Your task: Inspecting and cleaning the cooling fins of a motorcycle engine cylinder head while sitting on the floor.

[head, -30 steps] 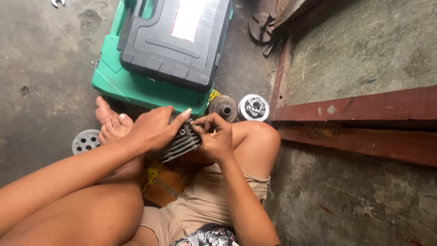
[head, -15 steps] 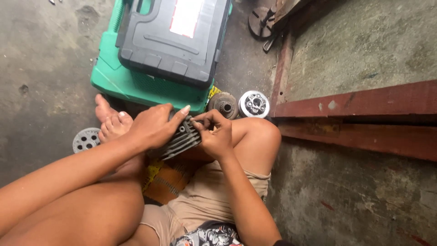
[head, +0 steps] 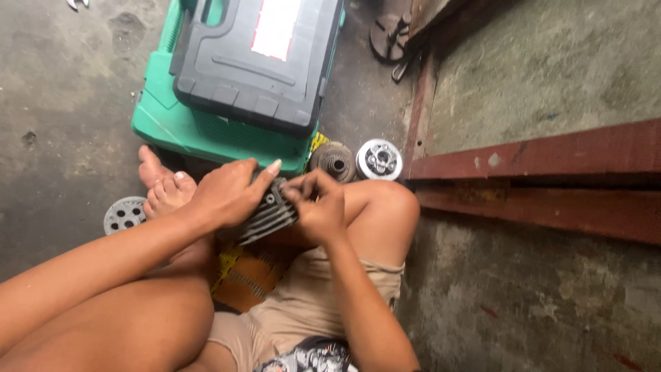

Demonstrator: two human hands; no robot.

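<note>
I sit on the ground with a dark finned metal engine cylinder (head: 270, 215) resting over my lap. My left hand (head: 231, 193) lies over its top and grips it, fingers pointing right. My right hand (head: 318, 205) is curled against the cylinder's right end, fingertips pinched at its upper face; whether they hold anything small is not visible. My bare foot (head: 165, 187) sits just left of the left hand.
A grey tool case (head: 258, 58) lies on a green case (head: 172, 124) ahead. A rusty round part (head: 334, 160) and a shiny clutch-like disc (head: 379, 160) sit near my knee. A perforated disc (head: 124, 215) lies at left. Red steel beams (head: 537, 172) run at right.
Both hands stay on the cylinder with only slight shifts of the fingers. The view has barely moved.
</note>
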